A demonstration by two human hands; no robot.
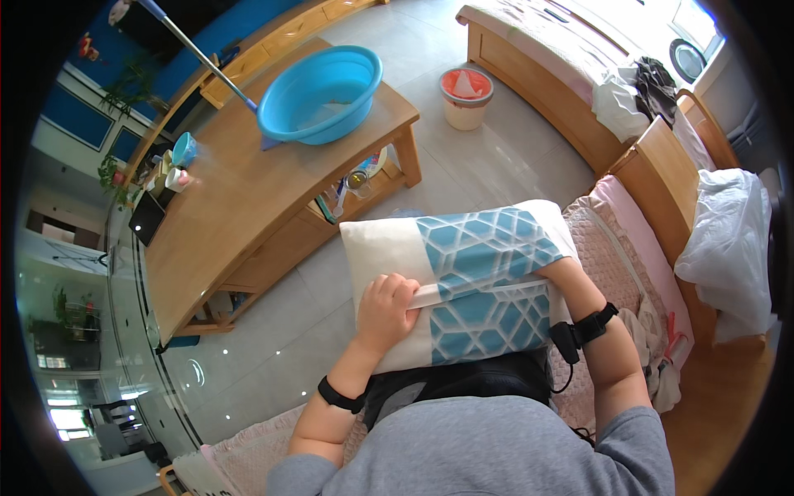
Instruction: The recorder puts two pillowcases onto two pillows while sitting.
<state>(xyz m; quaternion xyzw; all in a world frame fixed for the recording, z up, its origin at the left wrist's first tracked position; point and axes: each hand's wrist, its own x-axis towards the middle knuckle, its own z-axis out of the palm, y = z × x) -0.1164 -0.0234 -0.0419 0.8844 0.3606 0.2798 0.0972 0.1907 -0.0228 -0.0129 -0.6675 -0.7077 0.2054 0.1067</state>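
Observation:
A white cushion cover with a blue geometric band lies across my lap, an opening running along its middle. My left hand grips the edge of this opening at the cover's left part, fingers curled over the fabric. My right forearm reaches into the opening at the right; the right hand is hidden inside the cover, so its hold cannot be seen. The cover looks filled out, though what lies inside is hidden. Black bands sit on both forearms, the right one with a small box and a cable.
Ahead stands a wooden coffee table holding a blue plastic basin. A lined waste bin is on the tiled floor. To the right are a wooden sofa arm, a white plastic bag and pink quilted seat covers.

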